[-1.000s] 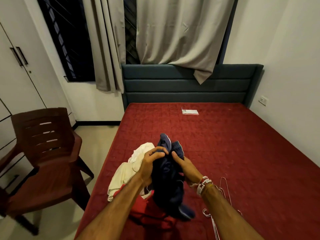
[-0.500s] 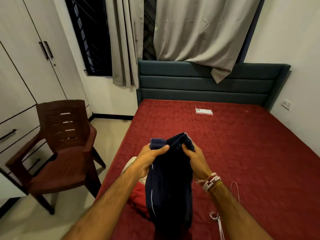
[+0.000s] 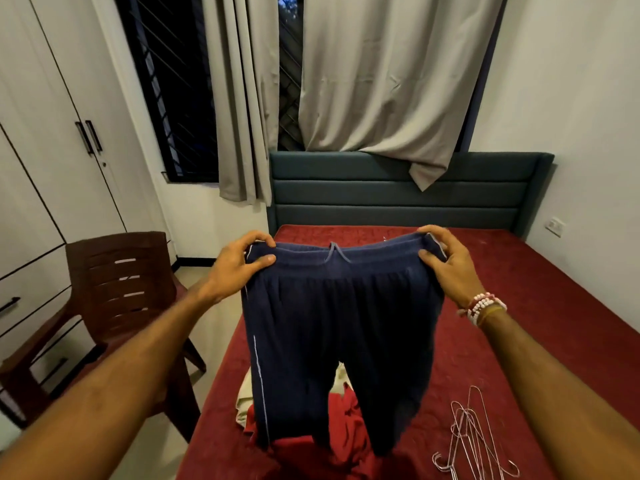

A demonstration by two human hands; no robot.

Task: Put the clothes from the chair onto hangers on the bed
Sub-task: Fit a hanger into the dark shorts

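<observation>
Left hand [image 3: 239, 265] and right hand [image 3: 446, 268] each pinch the trousers' [image 3: 339, 327] waistband, spread over the bed [image 3: 536, 306]; nothing hung yet, hangers [image 3: 474, 441] at 5 o'clock, pile [image 3: 346, 414] at 6.

One view, from the head, looking forward and down, close behind the left hand [image 3: 235, 268] and right hand [image 3: 448, 268], bed [image 3: 554, 306] beyond them.

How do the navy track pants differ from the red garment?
The navy track pants hang spread by the waistband, gripped by the left hand and right hand; the red garment lies crumpled on the bed, untouched. The pants show a white side stripe; the red garment shows none. Neither is on the wire hangers.
</observation>
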